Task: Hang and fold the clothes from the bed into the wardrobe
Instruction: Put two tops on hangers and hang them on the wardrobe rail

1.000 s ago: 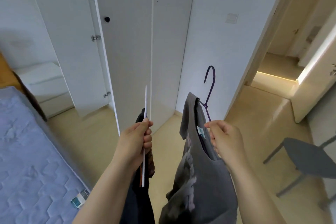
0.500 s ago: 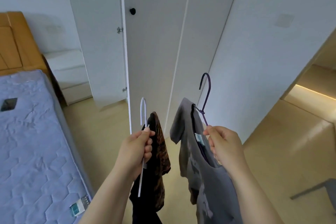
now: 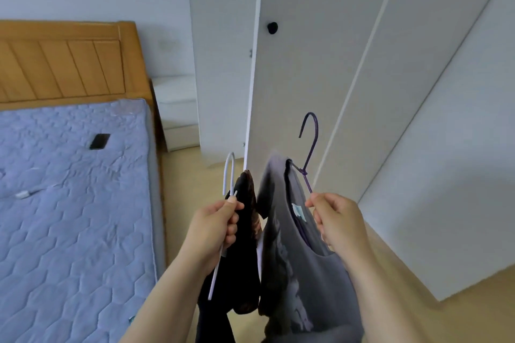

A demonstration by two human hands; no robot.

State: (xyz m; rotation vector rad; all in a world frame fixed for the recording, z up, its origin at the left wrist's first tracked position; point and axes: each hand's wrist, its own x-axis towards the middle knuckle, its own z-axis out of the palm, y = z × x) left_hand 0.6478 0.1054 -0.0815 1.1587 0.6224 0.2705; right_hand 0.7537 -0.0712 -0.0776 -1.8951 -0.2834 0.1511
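A grey shirt (image 3: 295, 273) is held low in the centre of the frame on a purple hanger (image 3: 310, 145). The hanger's neck is pinched between the thumb and curled fingers of the right hand (image 3: 337, 220), and its hook stands free above the fist. Just to the left, a dark garment (image 3: 245, 253) is draped on a white hanger (image 3: 229, 172), whose wire is gripped in the closed left hand (image 3: 214, 227). The two garments hang close together — whether they touch cannot be told.

Behind them, in the upper centre, a white wardrobe door (image 3: 301, 78) with a black knob (image 3: 272, 27) is seen; no rail is in view. The bed (image 3: 69, 231) fills the left of the frame, with a phone (image 3: 99, 141) lying on its blue quilted cover and a wooden headboard (image 3: 61, 64) behind.

Both pieces are judged ready for hanging, yet some risks are left. The shirt seems to sit unevenly on its hanger, so it could slide off if the hanger is tilted. With both hands occupied, a slipping garment could not be caught — and the hooks or cloth could be snagged together if the hangers are swung close.
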